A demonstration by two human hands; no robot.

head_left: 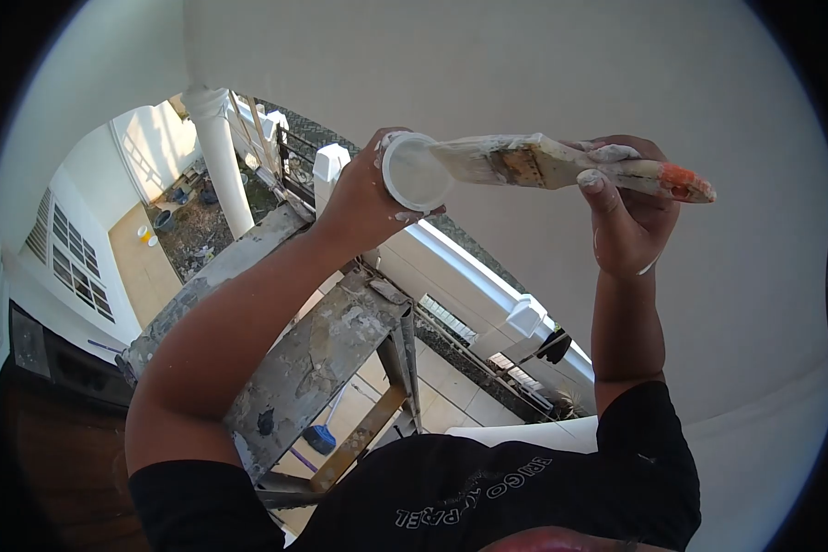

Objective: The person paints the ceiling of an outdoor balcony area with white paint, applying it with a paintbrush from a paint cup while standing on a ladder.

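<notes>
gripping a white cup in the left hand, the right hand clasping a paint-smeared brush at its rim.

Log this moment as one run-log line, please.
left hand: holding white cup | right hand: holding smeared brush | bristles: at cup's mouth | below: spattered platform

This is the outside of a house, on a raised porch or balcony: a white column stands near a white-framed window, with tiled floor between them. Beyond the column lie a littered dirt patch and paving.
</notes>
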